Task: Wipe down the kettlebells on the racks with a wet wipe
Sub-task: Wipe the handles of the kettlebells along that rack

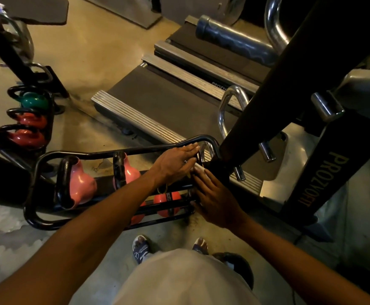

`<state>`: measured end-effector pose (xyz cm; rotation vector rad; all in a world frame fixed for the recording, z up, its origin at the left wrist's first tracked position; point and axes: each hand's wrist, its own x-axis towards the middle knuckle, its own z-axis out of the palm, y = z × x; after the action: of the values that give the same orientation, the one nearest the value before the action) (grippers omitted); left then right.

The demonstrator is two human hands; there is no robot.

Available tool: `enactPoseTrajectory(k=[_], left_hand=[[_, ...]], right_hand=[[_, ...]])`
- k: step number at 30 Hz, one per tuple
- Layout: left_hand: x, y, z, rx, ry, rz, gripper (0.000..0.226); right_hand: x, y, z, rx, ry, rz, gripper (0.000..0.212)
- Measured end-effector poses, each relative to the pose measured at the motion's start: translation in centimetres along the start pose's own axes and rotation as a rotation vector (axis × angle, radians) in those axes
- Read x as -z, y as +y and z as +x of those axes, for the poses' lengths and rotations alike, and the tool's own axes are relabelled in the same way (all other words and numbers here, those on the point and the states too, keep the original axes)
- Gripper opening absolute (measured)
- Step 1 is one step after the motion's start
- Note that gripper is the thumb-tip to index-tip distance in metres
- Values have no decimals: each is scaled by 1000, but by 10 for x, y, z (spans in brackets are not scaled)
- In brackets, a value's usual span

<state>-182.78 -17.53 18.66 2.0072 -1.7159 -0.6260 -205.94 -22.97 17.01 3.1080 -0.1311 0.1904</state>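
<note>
As both hands meet at the rack's (pixel 122 151) right end, a wet wipe (pixel 198 167) is pressed there by flat fingers — left hand (pixel 175 165), right hand (pixel 215 202) — pink kettlebells (pixel 80 183) left of them.

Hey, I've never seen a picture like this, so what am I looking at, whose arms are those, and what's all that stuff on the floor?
This is a single picture from a camera worn on a person's head, looking down, so the two arms belong to the wearer and their sandalled feet show at the bottom. It is a gym. In front stands a low black metal rack holding two pink kettlebells with black handles, and red ones on its lower level. A second rack at the far left holds a green kettlebell and more red ones. Behind are treadmill decks. The left hand lies flat with straight fingers at the rack's right end. The right hand reaches beside it, and a small white wipe shows between them. Who holds it is unclear.
</note>
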Motion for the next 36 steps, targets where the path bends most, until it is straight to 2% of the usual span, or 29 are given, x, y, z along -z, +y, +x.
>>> enactPoseTrajectory(k=[4, 8, 10, 13, 16, 20, 25, 28, 33, 36], left_hand=[[0, 0, 0, 16, -7, -6, 74], [0, 2, 0, 23, -11, -27, 73], [2, 4, -1, 28, -15, -25, 72], [2, 6, -1, 32, -16, -8, 76], [1, 6, 0, 46, -14, 6, 79], [1, 6, 1, 36, -10, 8, 77], [5, 10, -2, 33, 1, -5, 79], [5, 10, -4, 32, 7, 2, 80], [2, 5, -4, 2, 0, 44, 67], [-2, 3, -5, -22, 10, 86, 61]], right_hand=[[-2, -7, 5, -159, 14, 80, 62], [-4, -20, 20, -342, 70, 307, 60], [-4, -19, 32, -514, 113, 605, 60], [2, -5, 58, -842, 180, 1077, 32], [11, 21, 75, -1057, 171, 1440, 25], [10, 27, 74, -1149, 114, 1405, 28], [9, 15, 59, -1092, 214, 1257, 19], [17, 10, 51, -1113, 239, 1171, 25], [26, 2, 40, -1209, 251, 1081, 32], [36, -6, 33, -1301, 289, 1125, 32]])
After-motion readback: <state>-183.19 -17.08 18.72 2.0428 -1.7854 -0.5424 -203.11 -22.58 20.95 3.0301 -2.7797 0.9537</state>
